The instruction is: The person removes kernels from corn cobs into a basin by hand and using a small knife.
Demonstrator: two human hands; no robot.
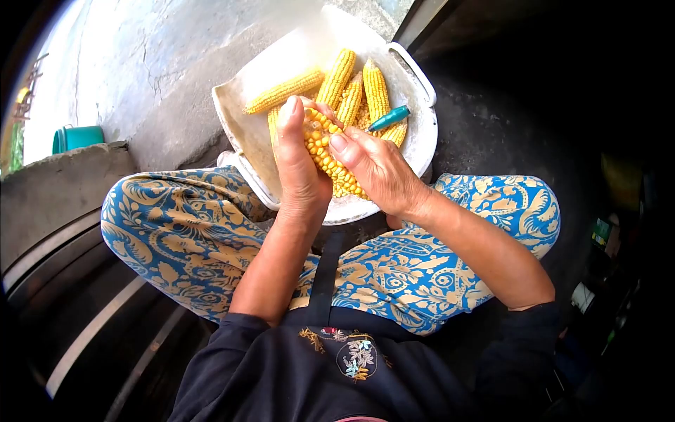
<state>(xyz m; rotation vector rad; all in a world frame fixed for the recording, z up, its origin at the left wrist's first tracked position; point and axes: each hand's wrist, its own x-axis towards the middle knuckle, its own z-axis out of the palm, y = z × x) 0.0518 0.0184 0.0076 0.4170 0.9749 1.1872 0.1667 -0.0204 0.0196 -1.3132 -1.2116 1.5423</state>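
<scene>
My left hand (301, 158) is closed around an ear of corn (322, 144) above a white basin (239, 137). My right hand (383, 169) grips the same ear from the other side, its thumb pressed on the kernels. Some kernels are gone near the ear's upper end. In the basin lie several more yellow ears, among them one at the left (285, 91) and one at the right (376, 88), with loose kernels (362, 116) between them. A teal-handled tool (390, 118) rests on the corn just beyond my right hand; its kind is unclear.
The basin stands between my crossed legs (190, 239), in blue and cream patterned trousers. A teal bucket (77, 138) sits behind a low concrete ledge (63, 179) at the left. Cracked concrete floor (162, 63) stretches ahead. The right side is dark.
</scene>
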